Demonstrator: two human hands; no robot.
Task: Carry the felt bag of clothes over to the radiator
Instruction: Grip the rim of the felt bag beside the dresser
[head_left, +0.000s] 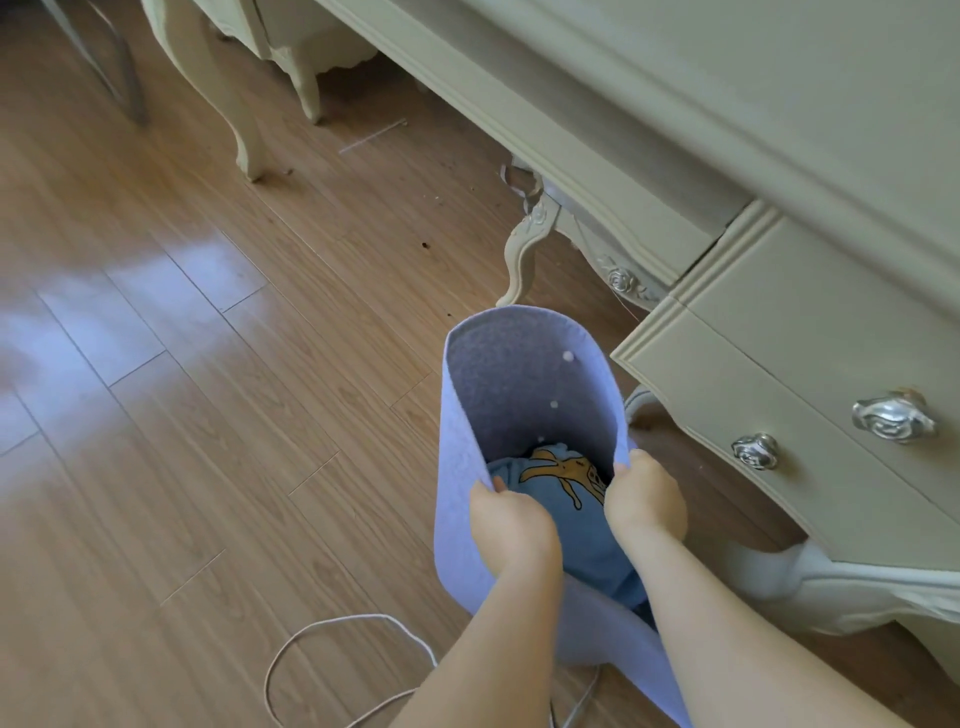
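Above the wood floor (182, 389), beside a cream dresser (810, 374), the lilac felt bag (467, 467) hangs between both hands, left hand (511, 525) and right hand (644, 506) each clamped on opposite rim edges, blue clothes (566, 514) inside.

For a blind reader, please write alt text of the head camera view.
Two bare hands, left hand and right hand, hold the rim of a light blue felt bag containing blue clothes, above a wooden floor beside a cream dresser.
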